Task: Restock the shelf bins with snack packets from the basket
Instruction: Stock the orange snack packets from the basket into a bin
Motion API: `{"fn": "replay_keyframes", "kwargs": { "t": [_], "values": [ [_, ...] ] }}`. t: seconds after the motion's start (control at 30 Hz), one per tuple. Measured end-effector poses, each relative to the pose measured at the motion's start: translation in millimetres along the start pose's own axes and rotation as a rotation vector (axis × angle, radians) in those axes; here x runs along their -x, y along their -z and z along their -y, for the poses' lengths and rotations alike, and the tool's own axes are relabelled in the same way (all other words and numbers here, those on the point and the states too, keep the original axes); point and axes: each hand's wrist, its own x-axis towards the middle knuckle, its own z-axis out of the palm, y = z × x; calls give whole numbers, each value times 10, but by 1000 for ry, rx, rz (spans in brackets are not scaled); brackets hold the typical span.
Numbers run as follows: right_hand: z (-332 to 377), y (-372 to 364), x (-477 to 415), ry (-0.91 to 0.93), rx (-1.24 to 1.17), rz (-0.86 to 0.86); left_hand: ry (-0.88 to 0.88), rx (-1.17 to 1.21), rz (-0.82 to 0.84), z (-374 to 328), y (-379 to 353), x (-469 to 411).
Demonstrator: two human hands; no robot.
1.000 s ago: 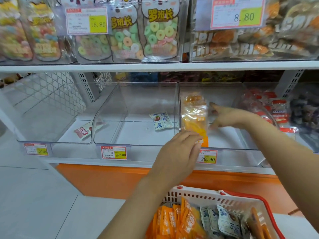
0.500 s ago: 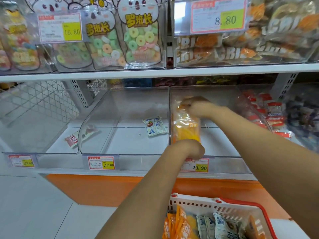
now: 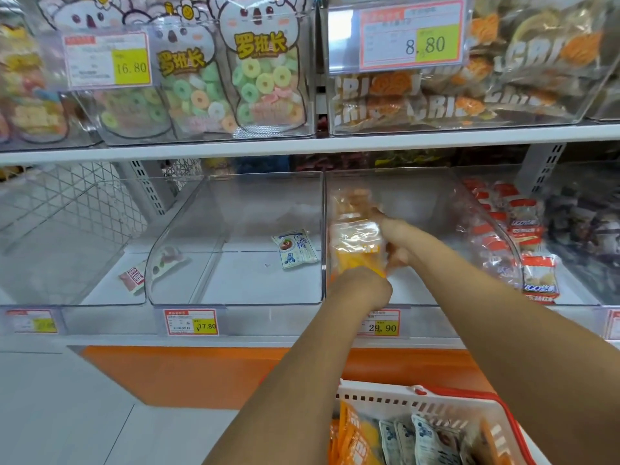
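Observation:
A stack of orange snack packets (image 3: 354, 234) stands upright against the left wall of the clear shelf bin (image 3: 446, 297) labelled 29.90. My left hand (image 3: 364, 288) grips the stack's lower end at the bin's front. My right hand (image 3: 396, 245) reaches into the bin and holds the stack's right side, thumb near the top. Below, the white basket (image 3: 396, 399) with a red handle holds more orange packets (image 3: 352, 437) and blue-and-white packets (image 3: 426, 441).
The middle clear bin (image 3: 235, 297), labelled 17.80, holds one blue-and-white packet (image 3: 295, 248). A red-and-white packet (image 3: 132, 278) lies to its left. Red-labelled packets (image 3: 523, 236) fill the bin on the right. Candy bags (image 3: 261, 78) crowd the upper shelf.
My right hand slid from the top of the orange stack down to its right side. My left hand stays at the stack's lower end. The view shifted slightly left.

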Motion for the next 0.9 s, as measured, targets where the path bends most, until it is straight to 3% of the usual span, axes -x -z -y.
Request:
{"fn": "replay_keyframes", "kwargs": {
  "t": [0.2,0.3,0.4,0.5,0.6,0.67,0.77,0.9],
  "values": [
    [-66,-11,-103,0,-372,165,61,-138,131,-69,5,-118],
    [-117,64,-166,67,-470,144,108,-46,65,-66,12,-158],
    [-123,50,-183,130,-504,149,112,-98,9,-78,4,-167],
    [-68,-18,-155,229,-291,100,59,-196,65,-54,-10,-201],
    [58,-30,-210,402,158,-162,-4,-206,89,-15,-27,-272],
    [156,2,-254,447,311,-269,-6,-222,90,-5,-40,-292],
    [248,59,-280,436,348,-265,-5,-229,101,-9,-37,-277],
    [185,59,-299,358,121,-144,-11,-253,104,-13,-59,-318]
  ]
}}
